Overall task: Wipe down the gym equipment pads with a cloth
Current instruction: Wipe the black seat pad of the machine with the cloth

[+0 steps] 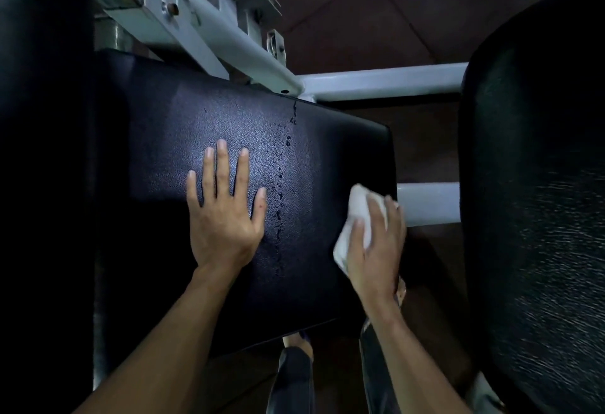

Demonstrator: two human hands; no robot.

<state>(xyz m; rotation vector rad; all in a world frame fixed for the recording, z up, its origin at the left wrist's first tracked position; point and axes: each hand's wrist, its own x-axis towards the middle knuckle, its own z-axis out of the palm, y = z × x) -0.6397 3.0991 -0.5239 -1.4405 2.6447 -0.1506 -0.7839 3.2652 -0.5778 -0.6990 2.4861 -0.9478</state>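
A black padded seat [183,125] fills the middle of the view, with a line of wet droplets [280,191] running down it. My left hand [226,214] lies flat on the pad, fingers spread, left of the droplets. My right hand [376,243] presses a crumpled white cloth [358,217] against the pad's right edge, fingers curled over it. Part of the cloth is hidden under the hand.
A second black pad [537,184] stands at the right, another dark pad [42,151] at the far left. White metal frame tubes [379,83] run behind and between the pads. My legs [291,377] and a brown tiled floor [376,4] show below.
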